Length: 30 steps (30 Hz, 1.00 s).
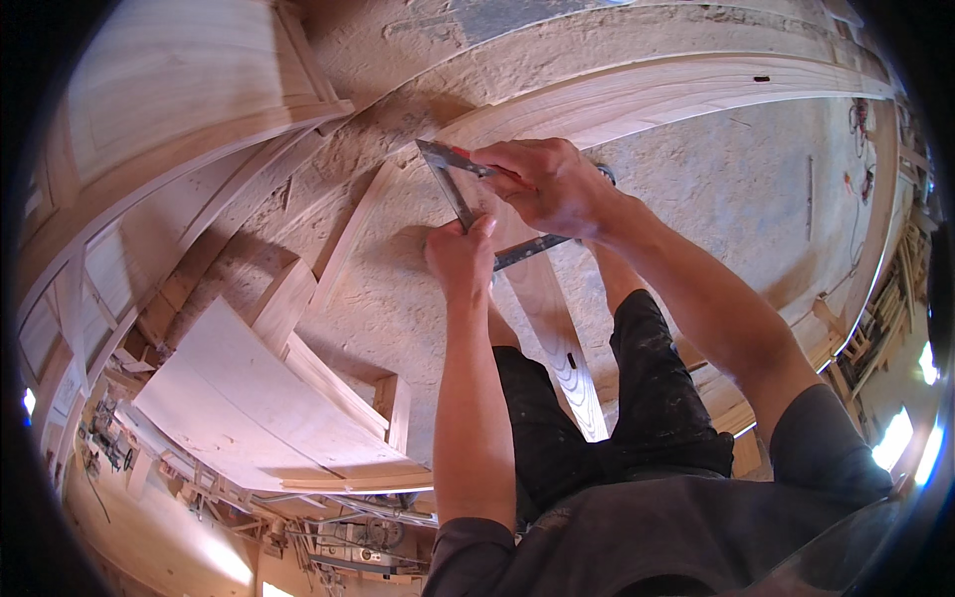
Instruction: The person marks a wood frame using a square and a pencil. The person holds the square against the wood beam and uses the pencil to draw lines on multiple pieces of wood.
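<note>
My left fingers (pixel 450 245) are clamped round one arm of the metal square (pixel 450 189), out over the dusty floor (pixel 736 169), presumably to steady it; my right fingers (pixel 509 157) pinch what looks like a red pencil (pixel 519 180) along its other arm.

Dark metal bars (pixel 451 191) are being held aslant, two meeting sharply, another crossing over both long edges of a pale plank (pixel 545 313).
</note>
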### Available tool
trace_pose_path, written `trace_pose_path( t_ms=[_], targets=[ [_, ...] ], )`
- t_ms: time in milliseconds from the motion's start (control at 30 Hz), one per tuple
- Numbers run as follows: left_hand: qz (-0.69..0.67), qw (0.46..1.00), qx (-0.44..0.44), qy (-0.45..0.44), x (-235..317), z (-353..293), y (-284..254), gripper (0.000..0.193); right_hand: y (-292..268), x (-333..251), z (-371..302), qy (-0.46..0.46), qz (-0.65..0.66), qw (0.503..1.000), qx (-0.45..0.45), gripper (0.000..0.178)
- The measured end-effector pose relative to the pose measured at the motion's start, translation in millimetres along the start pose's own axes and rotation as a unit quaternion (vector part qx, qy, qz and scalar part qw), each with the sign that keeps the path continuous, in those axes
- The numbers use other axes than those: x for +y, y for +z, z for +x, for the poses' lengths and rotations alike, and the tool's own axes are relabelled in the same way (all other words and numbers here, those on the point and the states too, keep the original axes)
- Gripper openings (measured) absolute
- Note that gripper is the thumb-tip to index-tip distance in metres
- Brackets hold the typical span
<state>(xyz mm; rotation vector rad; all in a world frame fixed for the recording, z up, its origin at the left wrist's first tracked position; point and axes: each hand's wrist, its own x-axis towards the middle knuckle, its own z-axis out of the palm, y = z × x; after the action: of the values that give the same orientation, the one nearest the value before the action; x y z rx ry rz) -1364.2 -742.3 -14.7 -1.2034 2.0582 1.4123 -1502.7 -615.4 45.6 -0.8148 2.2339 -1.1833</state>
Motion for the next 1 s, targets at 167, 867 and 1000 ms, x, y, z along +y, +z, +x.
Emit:
trace_pose_path(
  t_ms=[167, 867, 1000],
  targets=[
    [0.017, 1.0, 0.001, -0.018, 2, -1, -1, 0.036, 3, -3, 8, -0.002, 0.017, 1.0, 0.016, 0.03],
    [-0.036, 0.999, 0.003, -0.038, 13, -7, -1, 0.03, -35, -17, -32, 0.169, -0.15, 0.962, -0.154, 0.022],
    [-0.02, 0.998, 0.008, -0.058, 15, -8, -3, 0.029, -49, -26, -52, 0.227, -0.135, 0.954, -0.144, 0.02]
  ],
)
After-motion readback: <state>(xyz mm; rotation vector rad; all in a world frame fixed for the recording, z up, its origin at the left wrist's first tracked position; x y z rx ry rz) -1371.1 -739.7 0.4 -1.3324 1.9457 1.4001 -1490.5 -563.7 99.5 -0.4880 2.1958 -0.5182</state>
